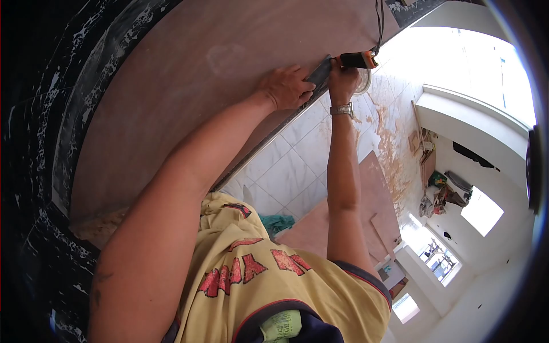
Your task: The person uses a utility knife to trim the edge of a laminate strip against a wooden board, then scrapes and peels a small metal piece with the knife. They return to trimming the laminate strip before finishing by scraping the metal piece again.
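A flat grey blade lies across the edge of a large reddish-brown panel. My left hand rests on the panel, fingers bent and closed at the near end of this blade. At its other side my right hand, with a metal watch on the wrist, is closed around the tool. A black-and-orange handle sticks out above the right hand, in line with the blade like that of a scraper. The right fingertips are partly hidden behind the hand.
Black cords hang near the handle's end. Beyond the panel edge is a white tiled floor with brown stains and a round clear container. Black marbled stone curves along the left. More brown boards and a heap of bags lie to the right.
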A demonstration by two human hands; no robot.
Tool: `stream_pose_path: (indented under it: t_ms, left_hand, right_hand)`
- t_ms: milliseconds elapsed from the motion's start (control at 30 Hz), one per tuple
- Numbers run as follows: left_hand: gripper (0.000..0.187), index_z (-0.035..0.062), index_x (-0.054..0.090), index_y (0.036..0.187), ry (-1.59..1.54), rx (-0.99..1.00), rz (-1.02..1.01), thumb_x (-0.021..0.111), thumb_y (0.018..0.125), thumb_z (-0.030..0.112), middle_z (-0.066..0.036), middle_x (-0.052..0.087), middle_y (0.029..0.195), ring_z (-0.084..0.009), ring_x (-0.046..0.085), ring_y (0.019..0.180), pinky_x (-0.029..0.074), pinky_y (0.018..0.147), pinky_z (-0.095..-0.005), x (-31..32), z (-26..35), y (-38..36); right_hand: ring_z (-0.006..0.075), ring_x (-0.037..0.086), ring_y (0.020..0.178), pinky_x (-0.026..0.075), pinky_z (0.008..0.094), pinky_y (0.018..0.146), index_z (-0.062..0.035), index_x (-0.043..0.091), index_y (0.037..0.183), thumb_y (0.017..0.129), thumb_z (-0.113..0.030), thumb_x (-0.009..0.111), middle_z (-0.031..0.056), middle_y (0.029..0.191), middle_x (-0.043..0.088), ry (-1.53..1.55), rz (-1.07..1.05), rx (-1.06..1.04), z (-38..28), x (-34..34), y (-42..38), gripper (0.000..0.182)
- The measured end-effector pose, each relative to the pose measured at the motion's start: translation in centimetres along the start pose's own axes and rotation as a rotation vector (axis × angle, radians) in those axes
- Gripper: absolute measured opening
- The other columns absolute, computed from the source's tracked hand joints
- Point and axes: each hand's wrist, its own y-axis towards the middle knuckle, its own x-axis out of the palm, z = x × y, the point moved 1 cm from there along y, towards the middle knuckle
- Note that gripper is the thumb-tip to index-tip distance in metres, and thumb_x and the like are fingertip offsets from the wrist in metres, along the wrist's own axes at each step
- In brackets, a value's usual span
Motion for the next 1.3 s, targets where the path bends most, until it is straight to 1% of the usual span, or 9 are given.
stream_pose_path:
  t_ms: [300,433,533,667,867,1000,1100,1200,1300]
  left_hand:
    - [0.012,0.0270,0.080,0.097,0.012,-0.004,-0.008,0.079,0.085,0.030,-0.001,0.064,0.096,-0.0225,0.067,0.093,0.062,0.075,-0.0405,-0.6,0.2,0.4]
    - [0.012,0.0278,0.080,0.098,0.003,-0.041,-0.061,0.077,0.087,0.031,-0.001,0.063,0.095,-0.0212,0.067,0.093,0.062,0.074,-0.0395,-0.4,0.3,0.1]
    - [0.012,0.0274,0.080,0.098,0.020,0.000,-0.039,0.077,0.088,0.033,-0.001,0.063,0.095,-0.0210,0.066,0.095,0.061,0.075,-0.0391,-0.3,0.1,0.2]
    - [0.013,0.0281,0.080,0.099,0.027,-0.018,-0.051,0.077,0.088,0.034,-0.001,0.062,0.096,-0.0216,0.066,0.096,0.061,0.075,-0.0397,-0.8,0.0,0.1]
    - [0.013,0.0308,0.080,0.100,0.027,-0.002,-0.053,0.076,0.089,0.035,-0.001,0.061,0.096,-0.0224,0.066,0.095,0.060,0.076,-0.0405,-0.3,-0.4,-0.1]
    - [0.013,0.0309,0.079,0.100,0.039,-0.026,-0.065,0.078,0.088,0.035,0.000,0.061,0.096,-0.0223,0.066,0.094,0.060,0.075,-0.0408,-0.9,-0.2,0.2]
    - [0.013,0.0306,0.079,0.099,0.012,-0.020,-0.053,0.078,0.088,0.035,0.000,0.061,0.095,-0.0215,0.066,0.094,0.060,0.074,-0.0403,-0.6,0.1,-0.3]
    - [0.012,0.0303,0.079,0.099,0.025,-0.013,-0.036,0.077,0.088,0.035,0.001,0.061,0.094,-0.0211,0.066,0.093,0.060,0.073,-0.0398,-0.6,-0.1,-0.1]
    - [0.013,0.0301,0.080,0.099,0.044,-0.010,-0.057,0.078,0.087,0.035,0.000,0.060,0.093,-0.0212,0.066,0.093,0.059,0.073,-0.0398,-0.8,0.1,0.0]
  right_hand:
    - [0.0402,0.074,0.084,0.057,0.0512,0.073,-0.0082,0.077,0.093,0.093,-0.018,0.070,0.0181,0.087,0.076,-0.058,-0.014,-0.393,-0.9,-1.5,-1.7,0.012]
    - [0.0390,0.073,0.085,0.057,0.0498,0.076,-0.0071,0.077,0.090,0.091,-0.014,0.073,0.0174,0.087,0.076,-0.092,-0.053,-0.133,0.2,-0.2,1.4,0.008]
    - [0.0391,0.072,0.084,0.056,0.0485,0.078,-0.0061,0.076,0.090,0.089,-0.013,0.075,0.0166,0.087,0.076,-0.046,-0.009,-0.287,0.3,-0.3,-0.2,0.007]
    - [0.0407,0.071,0.084,0.054,0.0508,0.080,-0.0037,0.076,0.090,0.089,-0.015,0.077,0.0153,0.087,0.075,0.072,0.023,-0.203,-0.9,-1.1,-4.4,0.012]
    - [0.0416,0.073,0.086,0.054,0.0508,0.080,-0.0030,0.078,0.088,0.088,-0.020,0.076,0.0188,0.088,0.077,-0.004,-0.002,-0.023,-0.4,0.8,-0.6,0.017]
    - [0.0406,0.072,0.085,0.054,0.0514,0.078,-0.0041,0.078,0.088,0.089,-0.022,0.078,0.0170,0.085,0.076,0.191,0.029,-0.116,-0.7,-0.4,-5.8,0.018]
    - [0.0427,0.072,0.080,0.054,0.0525,0.076,-0.0047,0.079,0.087,0.090,-0.025,0.076,0.0178,0.084,0.076,-0.005,0.067,-0.163,0.6,1.3,-2.6,0.021]
    - [0.0428,0.071,0.080,0.053,0.0537,0.077,-0.0047,0.078,0.086,0.091,-0.026,0.075,0.0185,0.084,0.076,-0.008,0.045,0.006,-0.5,1.2,-0.5,0.022]
    - [0.0434,0.072,0.086,0.053,0.0542,0.080,-0.0037,0.077,0.088,0.092,-0.027,0.073,0.0199,0.084,0.075,0.064,0.079,-0.128,-1.0,0.3,-4.5,0.024]
